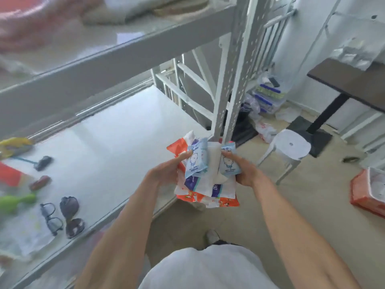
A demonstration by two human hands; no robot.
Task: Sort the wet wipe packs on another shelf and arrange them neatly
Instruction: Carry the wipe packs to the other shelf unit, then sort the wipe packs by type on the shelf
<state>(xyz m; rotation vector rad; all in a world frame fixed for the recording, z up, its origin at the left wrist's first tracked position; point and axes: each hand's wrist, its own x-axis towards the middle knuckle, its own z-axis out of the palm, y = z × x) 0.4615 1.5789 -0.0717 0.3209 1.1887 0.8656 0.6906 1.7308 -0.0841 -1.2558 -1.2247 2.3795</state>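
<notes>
Orange, purple and blue wet wipe packs [208, 190] sit stacked in our grasp, just in front of the shelf post [231, 90]. Our left hand [166, 173] curls round the left edge, thumb pressing a small blue pack [196, 161]. Our right hand [244, 173] grips the right edge, thumb on a second blue pack [229, 163].

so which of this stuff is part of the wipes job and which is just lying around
Job: stack of wipe packs held by left hand and right hand; lower shelf; probably the orange pack on the floor.
Lying about: glasses, sunglasses, green toy, white stool, dark table.
</notes>
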